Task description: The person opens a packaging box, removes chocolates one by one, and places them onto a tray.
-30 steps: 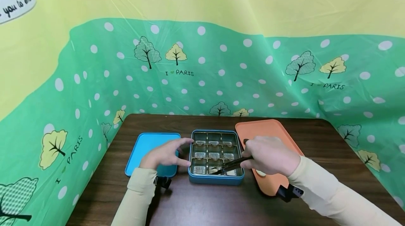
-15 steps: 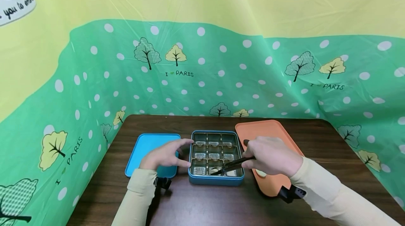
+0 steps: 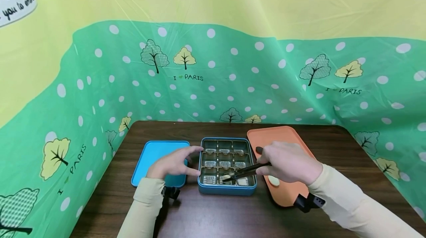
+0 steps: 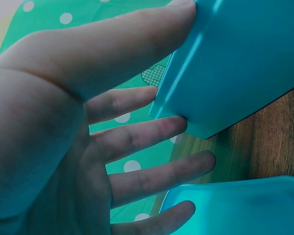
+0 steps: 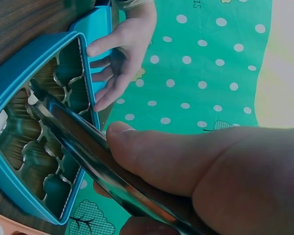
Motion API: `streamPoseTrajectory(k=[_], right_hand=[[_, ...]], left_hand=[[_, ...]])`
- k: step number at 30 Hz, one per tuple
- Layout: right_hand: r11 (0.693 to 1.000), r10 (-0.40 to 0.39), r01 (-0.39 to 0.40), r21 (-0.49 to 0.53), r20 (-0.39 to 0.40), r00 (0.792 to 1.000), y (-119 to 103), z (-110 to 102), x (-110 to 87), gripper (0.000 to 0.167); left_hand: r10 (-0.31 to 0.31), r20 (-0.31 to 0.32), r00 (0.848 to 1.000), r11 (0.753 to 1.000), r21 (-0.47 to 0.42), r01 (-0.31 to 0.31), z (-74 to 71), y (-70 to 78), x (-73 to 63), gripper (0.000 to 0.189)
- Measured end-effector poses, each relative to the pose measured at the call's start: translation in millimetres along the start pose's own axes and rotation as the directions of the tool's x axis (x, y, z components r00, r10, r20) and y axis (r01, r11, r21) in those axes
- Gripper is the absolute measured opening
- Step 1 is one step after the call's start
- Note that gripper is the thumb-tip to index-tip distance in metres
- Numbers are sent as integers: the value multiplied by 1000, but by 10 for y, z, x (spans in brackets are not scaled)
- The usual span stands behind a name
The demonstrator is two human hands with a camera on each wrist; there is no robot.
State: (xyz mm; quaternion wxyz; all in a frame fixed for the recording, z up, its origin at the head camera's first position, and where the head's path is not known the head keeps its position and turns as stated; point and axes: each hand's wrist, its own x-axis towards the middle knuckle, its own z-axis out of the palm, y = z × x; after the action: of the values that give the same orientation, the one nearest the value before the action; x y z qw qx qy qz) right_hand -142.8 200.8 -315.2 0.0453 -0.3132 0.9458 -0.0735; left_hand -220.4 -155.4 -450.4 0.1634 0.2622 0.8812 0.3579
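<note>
In the head view, a blue box (image 3: 227, 190) with a dark plastic insert of several compartments stands mid-table. My right hand (image 3: 288, 162) grips black tongs (image 3: 247, 171), thumb pressed along one arm in the right wrist view. The tongs' tips reach into the front middle compartment, beside a small pale piece (image 3: 226, 177); whether they pinch it I cannot tell. Another whitish piece (image 3: 242, 181) lies in the front right compartment. My left hand (image 3: 171, 163) is at the box's left side, thumb and index fingertips at its rim, the other fingers (image 4: 144, 138) spread.
A flat blue lid (image 3: 156, 153) lies to the left, partly under my left hand. Right of the box is an orange tray (image 3: 276, 134), holding a cream oval piece (image 3: 274, 181) and a dark piece (image 3: 259, 150). A patterned curtain (image 3: 213, 93) hangs behind the table.
My right hand has shifted slightly right with the tongs, and more of the pale piece in the front middle compartment shows. The left hand and box have stayed put.
</note>
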Motion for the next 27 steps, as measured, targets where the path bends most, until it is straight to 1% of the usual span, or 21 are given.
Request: streamPoseTrajectory(k=[8, 11, 16, 17, 18, 20, 22, 26, 27], right_hand=[[1000, 5, -6, -12, -5, 1000, -17, -52, -25, 52], [1000, 8, -8, -9, -8, 1000, -33, -87, -44, 48], [999, 22, -23, -25, -37, 999, -54, -150, -93, 37], [999, 24, -25, -28, -42, 999, -57, -164, -105, 38], [999, 30, -31, -27, -47, 998, -60, -177, -118, 33], [999, 43, -44, -22, -47, 998, -68, -204, -143, 33], [998, 59, -60, -9, -49, 997, -71, -229, -168, 25], [997, 78, -79, -10, -65, 995, -65, -277, -220, 30], [996, 81, -82, -18, -72, 994, -58, -285, -232, 34]], left_hand=[[-4, -5, 1000, 1000, 3, 4, 9, 12, 2, 85], [-4, -5, 1000, 1000, 7, 4, 15, 8, 1, 85], [-7, -3, 1000, 1000, 11, 7, 12, 15, 2, 85], [-8, -1, 1000, 1000, 13, 8, 10, 18, 1, 85], [-8, 0, 1000, 1000, 13, 8, 10, 20, 2, 85], [-11, 1, 1000, 1000, 15, 11, 12, 22, 0, 86], [-14, 2, 1000, 1000, 17, 14, 12, 22, -3, 86], [-16, -3, 1000, 1000, 18, 16, 12, 20, -10, 85], [-16, -3, 1000, 1000, 19, 16, 11, 18, -11, 84]])
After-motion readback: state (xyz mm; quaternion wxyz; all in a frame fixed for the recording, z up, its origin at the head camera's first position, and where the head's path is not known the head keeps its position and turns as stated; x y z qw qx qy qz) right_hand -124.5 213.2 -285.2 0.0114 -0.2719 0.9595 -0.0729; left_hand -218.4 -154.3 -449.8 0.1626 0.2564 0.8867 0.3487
